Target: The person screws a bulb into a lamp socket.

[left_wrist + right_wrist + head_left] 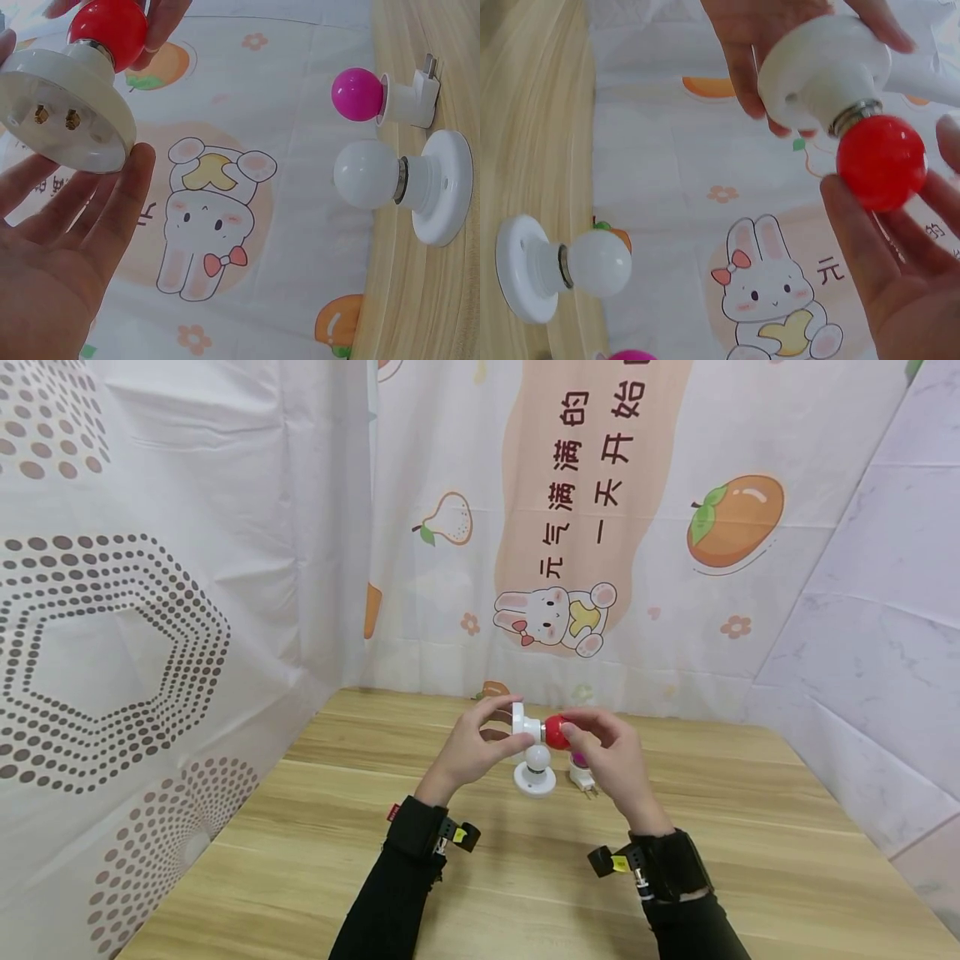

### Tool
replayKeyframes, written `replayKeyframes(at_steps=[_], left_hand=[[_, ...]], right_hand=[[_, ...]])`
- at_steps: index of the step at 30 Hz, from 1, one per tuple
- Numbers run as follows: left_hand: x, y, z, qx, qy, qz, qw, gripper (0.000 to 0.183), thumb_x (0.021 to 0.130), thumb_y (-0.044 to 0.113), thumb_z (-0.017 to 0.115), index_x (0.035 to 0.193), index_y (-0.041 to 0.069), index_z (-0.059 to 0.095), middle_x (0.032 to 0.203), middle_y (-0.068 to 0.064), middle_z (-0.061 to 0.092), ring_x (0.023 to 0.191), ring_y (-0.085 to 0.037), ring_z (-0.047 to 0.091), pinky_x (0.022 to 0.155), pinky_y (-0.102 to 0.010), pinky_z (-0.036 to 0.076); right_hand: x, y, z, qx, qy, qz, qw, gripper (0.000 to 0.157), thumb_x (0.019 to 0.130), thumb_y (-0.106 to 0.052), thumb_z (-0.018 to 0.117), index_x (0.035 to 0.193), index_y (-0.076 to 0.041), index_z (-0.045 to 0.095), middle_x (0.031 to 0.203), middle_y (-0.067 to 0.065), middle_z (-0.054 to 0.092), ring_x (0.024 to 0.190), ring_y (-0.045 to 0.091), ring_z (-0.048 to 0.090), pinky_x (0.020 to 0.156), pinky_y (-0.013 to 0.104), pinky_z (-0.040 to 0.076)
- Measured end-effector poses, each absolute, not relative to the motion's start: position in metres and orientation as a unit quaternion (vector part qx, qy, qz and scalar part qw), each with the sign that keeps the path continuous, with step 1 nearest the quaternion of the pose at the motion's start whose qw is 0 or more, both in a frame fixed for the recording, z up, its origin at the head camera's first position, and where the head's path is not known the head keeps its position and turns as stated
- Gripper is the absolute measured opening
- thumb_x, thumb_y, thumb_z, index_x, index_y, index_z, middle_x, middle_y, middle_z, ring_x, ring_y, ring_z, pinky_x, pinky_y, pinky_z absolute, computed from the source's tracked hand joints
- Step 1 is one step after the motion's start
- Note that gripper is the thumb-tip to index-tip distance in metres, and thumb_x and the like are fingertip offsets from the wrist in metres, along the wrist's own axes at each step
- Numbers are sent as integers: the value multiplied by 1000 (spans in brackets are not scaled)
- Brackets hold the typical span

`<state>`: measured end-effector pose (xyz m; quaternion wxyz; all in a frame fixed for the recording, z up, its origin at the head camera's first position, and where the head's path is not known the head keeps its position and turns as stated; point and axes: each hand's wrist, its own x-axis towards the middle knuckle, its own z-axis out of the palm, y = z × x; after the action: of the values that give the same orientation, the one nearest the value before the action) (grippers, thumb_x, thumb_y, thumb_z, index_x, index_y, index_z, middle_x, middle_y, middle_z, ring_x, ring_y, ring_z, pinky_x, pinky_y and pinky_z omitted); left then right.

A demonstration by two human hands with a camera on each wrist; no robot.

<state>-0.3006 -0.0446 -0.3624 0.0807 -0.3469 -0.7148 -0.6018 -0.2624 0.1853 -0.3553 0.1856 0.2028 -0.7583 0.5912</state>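
Note:
Above the table, my left hand (471, 750) holds a round white lamp holder (518, 718) by its base rim. A red light bulb (556, 732) sits at the holder's mouth, with part of its metal screw collar (855, 114) showing between them. My right hand (619, 767) grips the red bulb's globe between thumb and fingers. Seen from the left wrist, the holder's hollow underside carries two brass-coloured terminals (72, 119). How far the bulb's thread sits inside the holder is hidden.
A white bulb (366, 174) stands upright in another white lamp holder (452, 187) on the wooden table (360, 827). Beside it is a magenta bulb (357, 94) in a white plug-in socket (403, 102) with metal prongs. Printed curtains (315, 527) hang behind and at the sides.

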Motion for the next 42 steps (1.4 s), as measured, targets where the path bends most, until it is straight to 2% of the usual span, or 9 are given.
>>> replayKeyframes(at_steps=[5, 8, 15, 20, 23, 32, 38, 42], left_hand=[[-303, -48, -364, -347, -709, -608, 84, 56, 92, 23, 76, 142, 10, 57, 123, -11, 61, 109, -24, 62, 93, -45, 56], [-303, -49, -363, -350, -706, -610, 85, 57, 92, 28, 76, 142, 10, 57, 123, -10, 61, 109, -24, 62, 93, -47, 56], [-305, -50, -364, -352, -705, -610, 85, 56, 92, 29, 76, 142, 10, 57, 122, -10, 61, 108, -24, 62, 93, -52, 55], [-306, -50, -365, -359, -702, -610, 82, 59, 92, 31, 76, 143, 9, 56, 127, -20, 59, 110, -25, 61, 94, -51, 55], [-306, -50, -364, -359, -700, -612, 80, 59, 92, 29, 76, 143, 8, 56, 129, -25, 57, 110, -27, 61, 94, -50, 55], [-304, -50, -362, -355, -703, -611, 82, 56, 92, 18, 75, 143, 7, 56, 125, -15, 61, 110, -26, 62, 93, -47, 56], [-303, -50, -363, -354, -703, -612, 82, 55, 92, 22, 75, 142, 9, 57, 121, -11, 61, 108, -24, 62, 94, -51, 55], [-303, -49, -363, -357, -701, -612, 79, 57, 91, 27, 76, 142, 8, 57, 121, -10, 61, 110, -30, 62, 94, -52, 55]], right_hand=[[-264, 194, -355, 276, -751, 581, 150, 44, 89, 4, 74, 133, 1, 63, 130, 19, 61, 115, 12, 61, 88, 26, 56], [-264, 197, -354, 294, -752, 574, 141, 51, 86, 8, 75, 135, 0, 62, 133, 19, 60, 118, 10, 60, 92, 25, 54], [-265, 197, -353, 304, -759, 555, 154, 52, 85, 10, 75, 135, 1, 62, 134, 19, 59, 117, 8, 60, 91, 25, 54], [-265, 197, -353, 309, -758, 553, 158, 52, 85, 11, 74, 135, 3, 62, 134, 21, 59, 117, 8, 60, 91, 25, 54], [-265, 197, -353, 308, -761, 548, 161, 51, 86, 9, 75, 135, 3, 62, 133, 20, 60, 115, 8, 61, 90, 24, 54], [-263, 196, -352, 265, -779, 548, 150, 47, 90, -5, 77, 135, -2, 64, 128, 15, 64, 106, 14, 63, 85, 24, 57], [-262, 197, -353, 231, -790, 555, 119, 44, 95, -17, 74, 137, -7, 64, 118, 15, 67, 98, 21, 68, 78, 32, 60], [-261, 196, -352, 220, -785, 572, 94, 42, 99, -21, 69, 137, -5, 63, 115, 19, 68, 92, 25, 73, 79, 35, 61]])
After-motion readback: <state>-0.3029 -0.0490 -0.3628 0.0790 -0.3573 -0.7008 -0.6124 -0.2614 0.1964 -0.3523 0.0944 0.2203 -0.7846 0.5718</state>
